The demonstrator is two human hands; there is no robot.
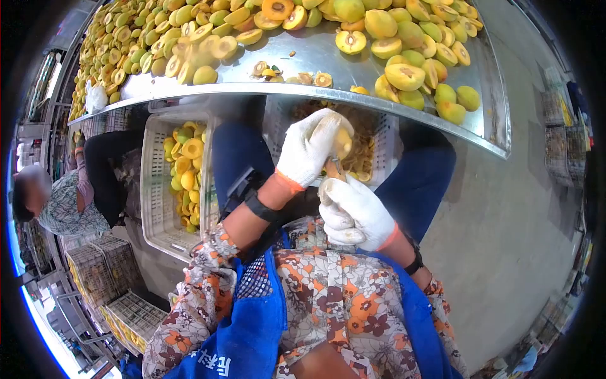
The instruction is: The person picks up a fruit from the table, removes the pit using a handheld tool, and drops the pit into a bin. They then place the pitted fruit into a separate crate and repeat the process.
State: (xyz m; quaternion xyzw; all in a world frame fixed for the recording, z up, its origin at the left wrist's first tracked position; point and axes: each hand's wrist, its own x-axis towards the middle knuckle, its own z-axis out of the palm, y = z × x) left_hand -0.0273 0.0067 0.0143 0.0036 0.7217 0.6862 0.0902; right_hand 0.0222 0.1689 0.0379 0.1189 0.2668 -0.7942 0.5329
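Head view: yellow fruit (pixel 343 144) is clamped in the fingers of the gloved left hand (pixel 309 148), just below the steel worktop (pixel 303 57) edge; a tool (pixel 332 168) at its 6 o'clock is gripped in the right hand (pixel 355 215) fingers.

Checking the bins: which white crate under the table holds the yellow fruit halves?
The crate on the left, piled with bright yellow halves; the middle crate holds only brownish scraps.

Fruit halves (pixel 404 76) on table (pixel 303 58), crate (pixel 151 196) below
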